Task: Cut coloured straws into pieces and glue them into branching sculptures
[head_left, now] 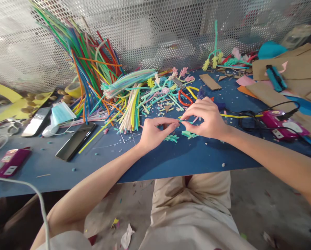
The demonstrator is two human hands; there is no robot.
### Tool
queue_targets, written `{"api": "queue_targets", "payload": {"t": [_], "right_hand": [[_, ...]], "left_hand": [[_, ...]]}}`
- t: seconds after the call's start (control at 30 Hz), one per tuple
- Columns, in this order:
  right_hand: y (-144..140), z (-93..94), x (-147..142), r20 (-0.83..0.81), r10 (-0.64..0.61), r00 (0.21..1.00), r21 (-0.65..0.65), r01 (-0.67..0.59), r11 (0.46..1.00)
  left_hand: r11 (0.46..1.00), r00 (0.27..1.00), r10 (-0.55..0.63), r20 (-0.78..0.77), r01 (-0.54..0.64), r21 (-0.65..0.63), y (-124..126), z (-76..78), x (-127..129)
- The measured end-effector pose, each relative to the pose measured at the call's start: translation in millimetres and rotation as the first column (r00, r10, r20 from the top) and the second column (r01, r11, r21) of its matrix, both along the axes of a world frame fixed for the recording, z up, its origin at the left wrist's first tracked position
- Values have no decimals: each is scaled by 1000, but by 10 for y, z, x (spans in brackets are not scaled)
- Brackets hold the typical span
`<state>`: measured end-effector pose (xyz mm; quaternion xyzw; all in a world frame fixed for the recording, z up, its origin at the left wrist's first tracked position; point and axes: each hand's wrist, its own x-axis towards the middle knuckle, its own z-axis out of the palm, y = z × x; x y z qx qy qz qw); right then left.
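My left hand and my right hand meet above the front part of the blue table, each closed in a pinch. Between their fingertips runs a thin teal pipe cleaner, largely covered by the fingers. Under the hands lie fringed green pipe-cleaner pieces. Just beyond my right hand are red loop handles and yellow loop handles; the tools' working ends cannot be made out. A bundle of cream, yellow and green pipe cleaners rests beyond my left hand.
Long coloured pipe cleaners lean against the perforated metal screen. A black phone, a blue mask and a magenta box lie left. Cardboard pieces and a magenta device with black cable lie right. The table edge is close.
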<state>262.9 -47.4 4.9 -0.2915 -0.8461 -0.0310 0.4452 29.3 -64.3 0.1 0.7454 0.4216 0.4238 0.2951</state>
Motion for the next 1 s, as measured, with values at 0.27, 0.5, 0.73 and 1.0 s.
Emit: {"api": "queue_targets", "payload": {"t": [0.27,0.5,0.73,1.0], "right_hand": [[-2,-2,-36,31,-22,999,48,20,999],[22,-41,-36,54,-59,997,65,56,996],[19,-25,-37,54,-59,997,12,58,998],[10,-23,-19,12,-12,1000,-5,13,1000]], "left_hand": [[999,999,-30,-38,31,31,-3,3,0],[999,998,-27,-50,29,35,0,2,0],[1000,1000,-3,-27,3,6,8,-1,-1],[1000,1000,-13,-7,13,-23,9,1,1]]}}
